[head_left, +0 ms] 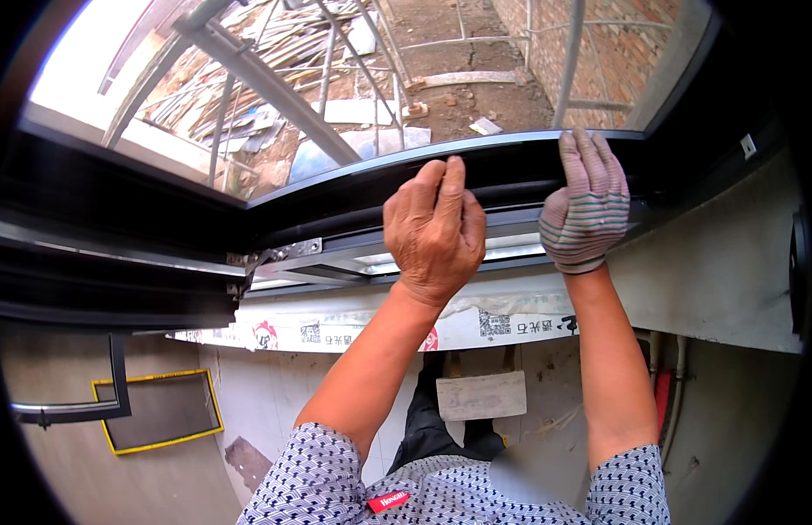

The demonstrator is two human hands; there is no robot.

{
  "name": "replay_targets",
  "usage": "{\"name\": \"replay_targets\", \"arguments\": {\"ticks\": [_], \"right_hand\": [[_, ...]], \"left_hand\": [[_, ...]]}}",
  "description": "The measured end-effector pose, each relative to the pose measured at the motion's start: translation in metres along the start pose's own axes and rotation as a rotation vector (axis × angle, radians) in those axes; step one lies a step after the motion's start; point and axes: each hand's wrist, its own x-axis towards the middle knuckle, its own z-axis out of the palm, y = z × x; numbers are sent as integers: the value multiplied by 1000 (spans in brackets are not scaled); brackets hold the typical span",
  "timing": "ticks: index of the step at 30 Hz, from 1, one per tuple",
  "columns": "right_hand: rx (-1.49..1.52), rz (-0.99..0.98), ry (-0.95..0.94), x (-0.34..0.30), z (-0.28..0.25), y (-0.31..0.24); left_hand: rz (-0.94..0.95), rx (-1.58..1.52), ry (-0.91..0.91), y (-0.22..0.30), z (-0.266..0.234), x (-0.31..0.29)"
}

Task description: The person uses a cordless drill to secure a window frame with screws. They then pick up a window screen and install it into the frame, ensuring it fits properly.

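My left hand (434, 223), bare, is raised in front of the black window frame (511, 166). Its fingers are bent and drawn together near the frame's inner face; whatever they may pinch is hidden. A black rounded strip (336, 220) runs along the frame and passes behind this hand. My right hand (588, 201) wears a striped knit glove. Its fingers lie stretched out and side by side against the frame, with the tips at the light upper edge. Left of my hands, a metal hinge arm (288, 251) joins the frame to the opened sash (117, 262).
Below the frame runs a sill (362, 337) with printed white film. A stone-like slab (482, 395) lies near my legs. At lower left is a yellow-edged mesh panel (161, 411). Outside stand scaffold poles (266, 87), with piled boards and a brick wall (616, 52).
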Motion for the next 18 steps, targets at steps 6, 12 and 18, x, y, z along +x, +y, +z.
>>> {"name": "replay_targets", "arguments": {"ticks": [6, 12, 18], "right_hand": [[-5, -5, 32, -4, 3, 4], [-13, -26, 39, -3, 1, 0], [-47, -23, 26, -3, -3, -8]], "left_hand": [[2, -51, -9, 1, -1, 0], [31, 25, -30, -2, -4, -2], [70, 7, 66, -4, -4, -5]]}}
